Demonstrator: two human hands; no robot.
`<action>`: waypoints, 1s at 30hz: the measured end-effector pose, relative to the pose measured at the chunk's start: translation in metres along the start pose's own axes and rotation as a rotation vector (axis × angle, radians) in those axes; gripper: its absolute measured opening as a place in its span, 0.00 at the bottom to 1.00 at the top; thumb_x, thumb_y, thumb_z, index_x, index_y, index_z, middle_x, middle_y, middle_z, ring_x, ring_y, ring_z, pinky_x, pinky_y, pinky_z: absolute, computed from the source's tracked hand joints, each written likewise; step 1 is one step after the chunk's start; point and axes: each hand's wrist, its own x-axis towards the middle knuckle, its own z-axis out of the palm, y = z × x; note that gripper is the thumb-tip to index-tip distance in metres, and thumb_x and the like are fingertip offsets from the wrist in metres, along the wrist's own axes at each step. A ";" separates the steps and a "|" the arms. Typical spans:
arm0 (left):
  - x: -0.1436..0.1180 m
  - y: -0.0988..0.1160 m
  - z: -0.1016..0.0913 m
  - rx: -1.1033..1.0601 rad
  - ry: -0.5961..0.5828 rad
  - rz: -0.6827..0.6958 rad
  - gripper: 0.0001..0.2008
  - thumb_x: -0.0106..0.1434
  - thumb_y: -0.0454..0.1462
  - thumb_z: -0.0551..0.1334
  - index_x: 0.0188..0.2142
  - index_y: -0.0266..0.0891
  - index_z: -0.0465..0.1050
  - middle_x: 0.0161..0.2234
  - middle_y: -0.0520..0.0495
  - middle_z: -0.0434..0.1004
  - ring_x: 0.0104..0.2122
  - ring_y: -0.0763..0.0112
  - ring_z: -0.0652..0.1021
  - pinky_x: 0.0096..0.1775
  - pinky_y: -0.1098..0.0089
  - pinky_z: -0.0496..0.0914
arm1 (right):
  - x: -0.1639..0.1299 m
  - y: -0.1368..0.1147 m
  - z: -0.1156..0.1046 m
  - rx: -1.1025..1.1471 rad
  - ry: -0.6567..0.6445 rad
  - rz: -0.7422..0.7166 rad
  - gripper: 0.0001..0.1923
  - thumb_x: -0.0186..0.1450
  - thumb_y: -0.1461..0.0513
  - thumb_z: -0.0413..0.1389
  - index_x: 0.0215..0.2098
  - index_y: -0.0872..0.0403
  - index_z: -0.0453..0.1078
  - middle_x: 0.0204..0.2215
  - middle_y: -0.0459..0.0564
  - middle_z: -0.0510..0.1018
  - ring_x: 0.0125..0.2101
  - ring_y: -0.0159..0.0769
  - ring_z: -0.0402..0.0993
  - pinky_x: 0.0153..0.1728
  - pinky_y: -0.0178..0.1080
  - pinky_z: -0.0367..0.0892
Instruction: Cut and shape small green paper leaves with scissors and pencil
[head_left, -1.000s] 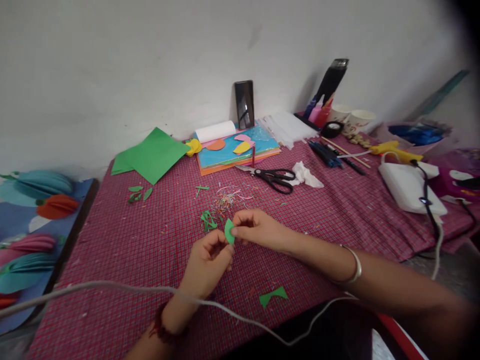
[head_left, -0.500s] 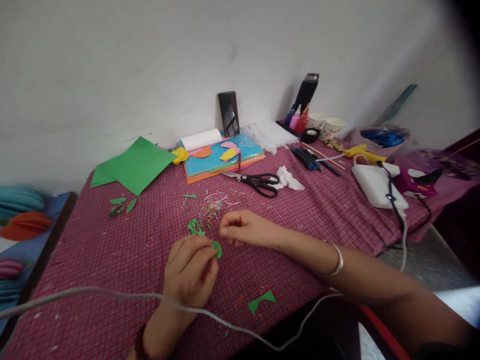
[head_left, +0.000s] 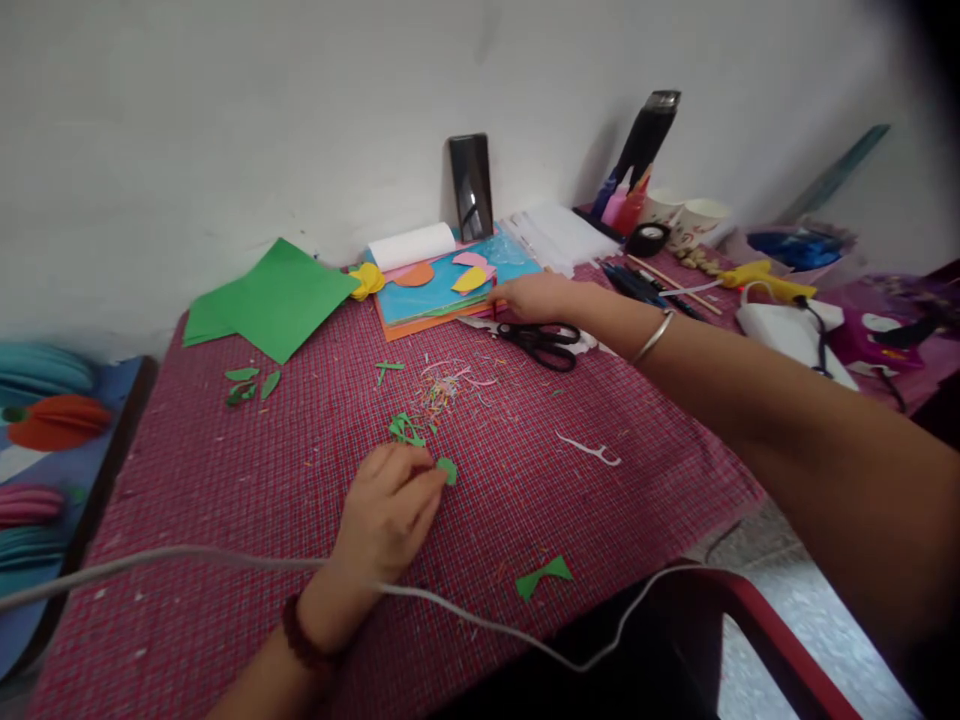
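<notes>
On the red checked tablecloth (head_left: 225,500), a small green paper piece (head_left: 448,469) is pinched at the fingertips of the left hand (head_left: 390,515), its orientation too small to tell. The right hand (head_left: 534,296) stretches forward, fingers closed at the thin red stick (head_left: 495,304) beside the black-handled scissors (head_left: 541,341).

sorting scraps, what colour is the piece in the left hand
Green, pinched by the left hand; head view.

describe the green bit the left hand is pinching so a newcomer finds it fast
On the red checked tablecloth, find the left hand near the front edge. At its fingertips sits a small rounded green paper piece, unlike the tangled green scraps behind it or the bow-shaped offcut nearer the edge.
</notes>
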 end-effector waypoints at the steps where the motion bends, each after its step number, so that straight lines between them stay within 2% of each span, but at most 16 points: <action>1: -0.002 0.003 0.003 0.018 -0.044 0.046 0.06 0.62 0.30 0.59 0.35 0.39 0.74 0.33 0.47 0.74 0.35 0.68 0.72 0.38 0.65 0.68 | 0.002 -0.002 0.001 -0.031 0.016 0.003 0.18 0.63 0.63 0.50 0.50 0.50 0.70 0.39 0.55 0.78 0.34 0.42 0.71 0.29 0.39 0.56; 5: -0.005 0.011 0.009 0.103 -0.204 0.153 0.08 0.65 0.31 0.55 0.36 0.37 0.73 0.34 0.46 0.75 0.37 0.65 0.72 0.40 0.62 0.68 | 0.006 -0.012 0.005 -0.160 0.086 0.002 0.12 0.64 0.63 0.48 0.41 0.56 0.72 0.36 0.56 0.77 0.34 0.42 0.72 0.29 0.39 0.56; 10: -0.012 0.012 0.008 0.144 -0.246 0.153 0.10 0.66 0.30 0.52 0.38 0.35 0.72 0.35 0.45 0.76 0.37 0.64 0.73 0.40 0.63 0.69 | 0.000 -0.002 -0.004 -0.115 0.111 0.030 0.10 0.66 0.66 0.48 0.40 0.58 0.71 0.34 0.56 0.77 0.36 0.40 0.72 0.35 0.40 0.58; 12: -0.016 0.014 0.006 0.136 -0.266 0.136 0.10 0.66 0.30 0.52 0.41 0.35 0.72 0.38 0.44 0.77 0.39 0.64 0.74 0.41 0.63 0.70 | -0.006 0.010 -0.018 0.060 0.176 0.122 0.07 0.63 0.70 0.50 0.36 0.61 0.70 0.34 0.54 0.77 0.38 0.36 0.71 0.38 0.38 0.58; 14: -0.020 0.017 0.002 0.133 -0.287 0.123 0.10 0.65 0.31 0.54 0.42 0.35 0.72 0.41 0.43 0.77 0.41 0.64 0.74 0.42 0.63 0.71 | -0.015 0.017 -0.035 0.361 0.336 0.246 0.07 0.61 0.74 0.49 0.33 0.64 0.68 0.33 0.50 0.76 0.39 0.29 0.70 0.38 0.33 0.57; 15: -0.023 0.018 0.000 0.137 -0.298 0.118 0.10 0.65 0.32 0.54 0.43 0.35 0.72 0.43 0.42 0.76 0.42 0.63 0.74 0.43 0.62 0.71 | -0.022 0.016 -0.043 0.543 0.443 0.294 0.06 0.60 0.74 0.49 0.31 0.64 0.68 0.31 0.49 0.76 0.38 0.27 0.69 0.37 0.31 0.57; 16: -0.025 0.020 -0.001 0.142 -0.306 0.116 0.11 0.65 0.33 0.55 0.44 0.36 0.72 0.44 0.41 0.76 0.43 0.62 0.74 0.43 0.61 0.71 | -0.030 0.009 -0.049 0.625 0.499 0.301 0.06 0.62 0.73 0.48 0.32 0.63 0.67 0.31 0.48 0.76 0.36 0.25 0.69 0.34 0.29 0.58; 18: -0.030 0.022 -0.002 0.154 -0.311 0.115 0.12 0.65 0.35 0.55 0.45 0.36 0.72 0.46 0.40 0.75 0.45 0.60 0.74 0.45 0.58 0.71 | -0.052 -0.018 -0.053 0.727 0.506 0.280 0.10 0.66 0.68 0.45 0.33 0.61 0.67 0.27 0.47 0.75 0.27 0.24 0.70 0.28 0.28 0.59; 20: -0.035 0.024 -0.002 0.159 -0.326 0.088 0.14 0.65 0.35 0.55 0.48 0.36 0.70 0.48 0.40 0.73 0.47 0.58 0.73 0.46 0.57 0.70 | -0.080 -0.062 -0.046 0.878 0.467 0.220 0.15 0.70 0.61 0.40 0.38 0.57 0.67 0.24 0.45 0.76 0.19 0.24 0.68 0.22 0.29 0.61; 22: -0.037 0.024 -0.001 0.149 -0.355 0.048 0.17 0.64 0.35 0.56 0.52 0.37 0.68 0.50 0.40 0.72 0.48 0.57 0.72 0.47 0.56 0.69 | -0.108 -0.111 -0.030 1.385 0.178 0.061 0.17 0.69 0.55 0.42 0.39 0.55 0.67 0.28 0.49 0.77 0.21 0.28 0.71 0.22 0.32 0.65; 23: -0.037 0.024 -0.001 0.138 -0.375 0.029 0.18 0.64 0.36 0.57 0.53 0.38 0.67 0.50 0.40 0.71 0.49 0.57 0.71 0.48 0.55 0.69 | -0.119 -0.134 -0.022 1.550 0.075 0.027 0.16 0.69 0.54 0.43 0.38 0.55 0.67 0.27 0.49 0.77 0.22 0.29 0.72 0.22 0.33 0.66; 25: -0.036 0.024 0.000 0.113 -0.402 0.005 0.20 0.63 0.36 0.57 0.55 0.38 0.65 0.50 0.40 0.71 0.49 0.56 0.70 0.49 0.53 0.68 | -0.134 -0.166 -0.006 1.640 0.030 0.079 0.11 0.67 0.57 0.48 0.32 0.54 0.65 0.19 0.43 0.70 0.20 0.27 0.68 0.22 0.31 0.65; 27: -0.035 0.024 -0.001 0.092 -0.409 -0.023 0.20 0.62 0.37 0.58 0.54 0.39 0.66 0.49 0.41 0.71 0.49 0.55 0.69 0.49 0.52 0.68 | -0.138 -0.181 0.006 1.669 0.034 0.092 0.07 0.65 0.60 0.49 0.32 0.55 0.64 0.19 0.41 0.69 0.19 0.26 0.66 0.22 0.31 0.64; 30: -0.034 0.025 -0.002 0.074 -0.394 -0.079 0.19 0.60 0.36 0.60 0.52 0.41 0.68 0.46 0.42 0.70 0.46 0.55 0.70 0.47 0.50 0.69 | -0.134 -0.181 0.017 1.682 0.043 0.082 0.04 0.63 0.63 0.49 0.34 0.56 0.64 0.21 0.43 0.71 0.20 0.26 0.67 0.22 0.32 0.64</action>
